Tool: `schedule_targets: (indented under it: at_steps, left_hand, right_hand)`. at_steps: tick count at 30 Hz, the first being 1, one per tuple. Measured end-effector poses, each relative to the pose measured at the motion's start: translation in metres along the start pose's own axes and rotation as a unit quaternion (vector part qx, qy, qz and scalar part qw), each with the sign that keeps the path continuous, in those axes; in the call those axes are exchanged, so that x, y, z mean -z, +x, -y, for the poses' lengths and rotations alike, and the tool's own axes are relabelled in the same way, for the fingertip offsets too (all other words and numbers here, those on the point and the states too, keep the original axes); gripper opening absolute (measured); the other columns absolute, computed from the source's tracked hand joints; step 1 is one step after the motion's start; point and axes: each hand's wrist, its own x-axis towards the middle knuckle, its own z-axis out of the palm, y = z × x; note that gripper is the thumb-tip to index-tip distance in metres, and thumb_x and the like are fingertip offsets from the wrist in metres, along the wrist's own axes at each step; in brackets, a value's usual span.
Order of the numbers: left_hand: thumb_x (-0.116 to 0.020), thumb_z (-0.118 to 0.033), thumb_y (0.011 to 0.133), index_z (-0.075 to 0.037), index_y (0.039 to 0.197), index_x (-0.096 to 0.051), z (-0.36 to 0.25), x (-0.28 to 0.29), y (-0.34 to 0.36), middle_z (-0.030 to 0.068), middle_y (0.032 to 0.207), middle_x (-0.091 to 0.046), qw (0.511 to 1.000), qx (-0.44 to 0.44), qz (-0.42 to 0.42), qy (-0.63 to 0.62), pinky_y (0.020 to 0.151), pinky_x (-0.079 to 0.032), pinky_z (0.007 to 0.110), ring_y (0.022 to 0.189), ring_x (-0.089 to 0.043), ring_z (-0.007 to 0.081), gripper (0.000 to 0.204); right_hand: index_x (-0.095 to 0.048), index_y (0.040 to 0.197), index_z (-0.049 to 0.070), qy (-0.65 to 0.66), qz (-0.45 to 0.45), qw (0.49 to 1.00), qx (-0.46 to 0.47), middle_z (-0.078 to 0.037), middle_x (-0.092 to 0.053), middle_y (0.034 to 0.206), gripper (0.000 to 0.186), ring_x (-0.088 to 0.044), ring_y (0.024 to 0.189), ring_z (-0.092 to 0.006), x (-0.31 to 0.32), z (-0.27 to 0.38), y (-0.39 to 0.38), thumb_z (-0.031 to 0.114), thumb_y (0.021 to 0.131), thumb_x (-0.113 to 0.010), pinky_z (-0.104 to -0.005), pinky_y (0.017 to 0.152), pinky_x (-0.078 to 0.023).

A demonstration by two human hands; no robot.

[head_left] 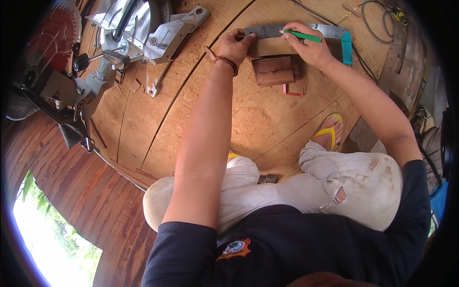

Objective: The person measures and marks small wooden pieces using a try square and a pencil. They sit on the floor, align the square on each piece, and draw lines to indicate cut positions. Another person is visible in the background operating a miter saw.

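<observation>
My right hand (308, 47) pinches a green pencil (302, 36), its tip over the upper edge of a pale wooden board (267, 47). Along that board lies the grey metal blade of a square (260, 31), whose turquoise handle (346, 48) sits against the board's right end. With its thumb and fingers, my left hand (235, 44) grips the left end of the blade and board. Just below the board is a reddish-brown wood block (273, 71) with dark marks on top. A small pink-red frame-like piece (294, 91) shows partly beside the block.
A miter saw (107, 62) with a red toothed blade (60, 38) stands at the left. Cables (366, 69) run along the right, near stacked wood planks (401, 71). Sawdust covers the plank floor (191, 110). My foot in a yellow flip-flop (327, 134) rests below the block.
</observation>
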Motion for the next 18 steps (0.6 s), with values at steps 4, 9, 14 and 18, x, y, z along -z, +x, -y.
schedule_targets:
  at_steps: [4, 9, 14, 18]
  left_hand:
    - [-0.072, -0.022, 0.090, 0.000, 0.105, -0.065, 0.0031, -0.0007, 0.0015, 0.0077, 0.092, -0.070, 1.000, -0.014, -0.012, 0.021, 0.070, -0.049, 0.029, 0.078, -0.061, 0.0129, 0.028]
    - [-0.071, -0.022, 0.091, 0.000, 0.105, -0.065, 0.0070, -0.0022, 0.0027, 0.0079, 0.093, -0.071, 0.999, -0.016, -0.028, 0.030, 0.070, -0.050, 0.030, 0.077, -0.062, 0.0131, 0.026]
    - [-0.071, -0.021, 0.091, 0.000, 0.104, -0.066, 0.0076, -0.0036, 0.0019, 0.0077, 0.092, -0.071, 0.999, -0.020, -0.031, 0.029, 0.070, -0.050, 0.029, 0.077, -0.062, 0.0129, 0.025]
    - [-0.071, -0.022, 0.091, 0.001, 0.104, -0.066, 0.0066, -0.0050, 0.0006, 0.0080, 0.092, -0.071, 0.999, -0.024, -0.035, 0.025, 0.070, -0.050, 0.029, 0.078, -0.062, 0.0126, 0.027]
  right_hand:
    - [-0.063, 0.105, 0.007, -0.013, -0.005, 1.000, 0.005, -0.007, -0.071, 0.094, 0.018, -0.066, 0.085, -0.0177, -0.0002, 0.0030, -0.0002, 0.020, 0.093, -0.065, -0.0295, 0.076, -0.052]
    - [-0.062, 0.104, 0.006, -0.032, -0.007, 0.999, 0.024, -0.008, -0.071, 0.094, 0.018, -0.067, 0.085, -0.0188, 0.0006, 0.0039, -0.0003, 0.020, 0.092, -0.066, -0.0307, 0.077, -0.052]
    - [-0.062, 0.102, 0.007, -0.038, -0.013, 0.999, 0.026, -0.007, -0.071, 0.093, 0.018, -0.067, 0.084, -0.0186, -0.0005, 0.0026, -0.0002, 0.020, 0.091, -0.066, -0.0303, 0.077, -0.052]
    - [-0.063, 0.101, 0.006, -0.040, -0.016, 0.999, 0.028, -0.007, -0.071, 0.092, 0.018, -0.066, 0.082, -0.0176, -0.0020, 0.0032, -0.0008, 0.020, 0.090, -0.066, -0.0294, 0.075, -0.052]
